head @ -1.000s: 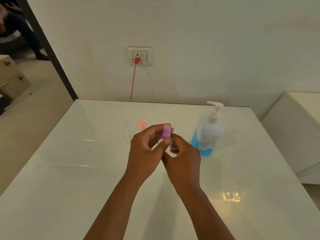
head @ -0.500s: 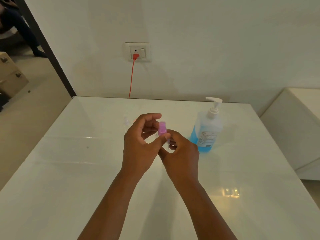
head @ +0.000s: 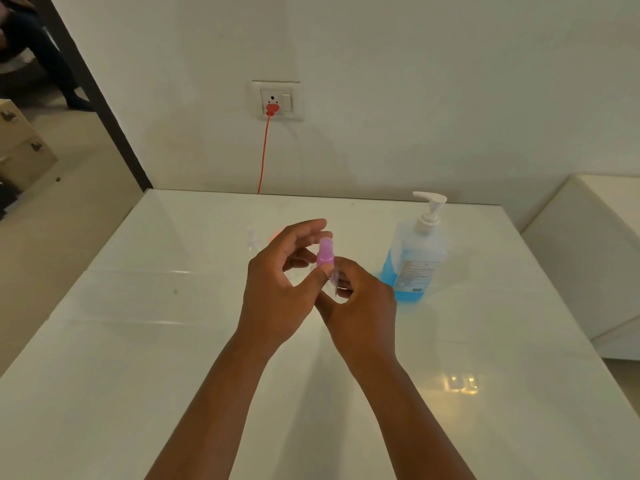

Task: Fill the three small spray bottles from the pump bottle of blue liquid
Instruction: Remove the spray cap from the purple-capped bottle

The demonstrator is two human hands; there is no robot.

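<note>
A clear bottle (head: 254, 239) stood left of the pump bottle (head: 414, 261), behind the left hand (head: 277, 289). The left hand pinched the pink bottle (head: 334, 276) by its cap (head: 326, 254). The right hand (head: 360, 308) gripped it.

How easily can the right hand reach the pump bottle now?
Probably yes: the pump bottle stands just beside the right hand with nothing between, though that hand holds the pink-capped spray bottle.

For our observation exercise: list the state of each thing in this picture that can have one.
Small clear spray bottle with pink cap: capped, held by both hands.
Left hand: pinches its cap.
Right hand: grips its clear body.
Clear plastic pump bottle of blue liquid: upright, partly full, untouched.
Red plug: in white wall socket.
</note>
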